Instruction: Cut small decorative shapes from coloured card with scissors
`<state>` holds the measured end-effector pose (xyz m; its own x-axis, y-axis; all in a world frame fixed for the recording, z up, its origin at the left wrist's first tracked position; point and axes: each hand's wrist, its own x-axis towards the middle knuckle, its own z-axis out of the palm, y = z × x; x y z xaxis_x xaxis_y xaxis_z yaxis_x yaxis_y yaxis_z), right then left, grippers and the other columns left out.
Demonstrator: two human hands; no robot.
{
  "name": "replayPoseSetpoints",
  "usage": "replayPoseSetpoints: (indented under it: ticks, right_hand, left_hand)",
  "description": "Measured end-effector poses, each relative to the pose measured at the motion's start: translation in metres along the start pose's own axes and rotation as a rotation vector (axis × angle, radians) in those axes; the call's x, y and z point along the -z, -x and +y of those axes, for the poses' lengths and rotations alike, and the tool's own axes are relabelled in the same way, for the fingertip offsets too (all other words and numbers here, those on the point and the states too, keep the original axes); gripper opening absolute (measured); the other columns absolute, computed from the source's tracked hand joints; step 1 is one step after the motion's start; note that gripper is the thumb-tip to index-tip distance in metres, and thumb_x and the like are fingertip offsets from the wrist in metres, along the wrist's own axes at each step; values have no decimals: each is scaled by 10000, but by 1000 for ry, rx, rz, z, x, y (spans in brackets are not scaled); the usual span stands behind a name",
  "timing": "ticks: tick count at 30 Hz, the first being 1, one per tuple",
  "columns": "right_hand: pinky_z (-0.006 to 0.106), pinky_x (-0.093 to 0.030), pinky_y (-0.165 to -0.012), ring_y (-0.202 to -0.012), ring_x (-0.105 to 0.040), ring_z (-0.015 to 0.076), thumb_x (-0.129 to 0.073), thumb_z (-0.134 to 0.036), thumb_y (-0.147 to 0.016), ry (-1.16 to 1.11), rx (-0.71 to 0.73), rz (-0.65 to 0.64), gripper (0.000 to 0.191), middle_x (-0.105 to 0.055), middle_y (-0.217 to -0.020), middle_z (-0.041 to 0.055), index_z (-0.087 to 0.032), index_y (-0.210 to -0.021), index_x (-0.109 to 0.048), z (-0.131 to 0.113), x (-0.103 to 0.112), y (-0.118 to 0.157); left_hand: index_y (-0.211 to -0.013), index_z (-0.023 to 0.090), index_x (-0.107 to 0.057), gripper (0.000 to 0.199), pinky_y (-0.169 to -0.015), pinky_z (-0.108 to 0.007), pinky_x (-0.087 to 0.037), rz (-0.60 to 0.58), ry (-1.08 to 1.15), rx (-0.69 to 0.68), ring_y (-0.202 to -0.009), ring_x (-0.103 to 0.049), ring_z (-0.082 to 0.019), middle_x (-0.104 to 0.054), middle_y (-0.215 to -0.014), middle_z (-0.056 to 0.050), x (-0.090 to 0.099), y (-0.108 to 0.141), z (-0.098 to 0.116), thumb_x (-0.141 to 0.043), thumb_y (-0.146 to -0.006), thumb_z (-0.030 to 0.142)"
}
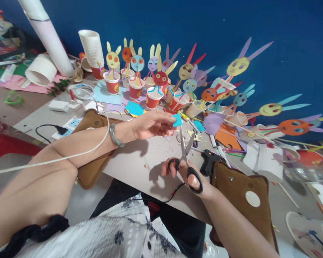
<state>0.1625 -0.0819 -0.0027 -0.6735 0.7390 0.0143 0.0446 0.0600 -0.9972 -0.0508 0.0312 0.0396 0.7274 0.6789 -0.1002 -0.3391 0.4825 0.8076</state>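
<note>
Between the fingertips of my left hand is a small piece of blue paper, pinched above the table. My right hand grips a pair of scissors, with thumb and fingers through the black handles. The scissor blades are spread apart and point up toward the blue paper; whether they touch it I cannot tell. Behind my hands lie another blue paper scrap, a purple sheet and an orange sheet.
Rabbit-faced paper figures in red cups line the blue wall. A stack of white cups stands at the back left. A black glue gun and a brown cushion lie at right. A white cable crosses my left arm.
</note>
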Motion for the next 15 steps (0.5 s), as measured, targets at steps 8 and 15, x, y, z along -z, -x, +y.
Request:
replayPoseSetpoints:
  ticks: [8, 15]
  right_hand:
    - [411, -464, -799, -844, -601, 256, -534, -790, -812, -6, -10, 24, 558, -676, -920, 90, -234, -816, -568, -2, -1, 0]
    - [398, -449, -798, -849, -594, 253, -549, -782, -813, -20, -10, 14, 554, -666, -922, 88, -228, -823, -562, -1, 1, 0]
  left_hand:
    - [-741, 127, -621, 112, -566, -209, -448, -19, 9, -5, -600, -596, -84, -632, -670, -19, 2, 0, -1, -663, -822, 192]
    - [-731, 121, -637, 119, -552, -193, -452, -43, 30, -22, -591, -606, -84, -631, -644, -21, 3, 0, -1, -664, -823, 191]
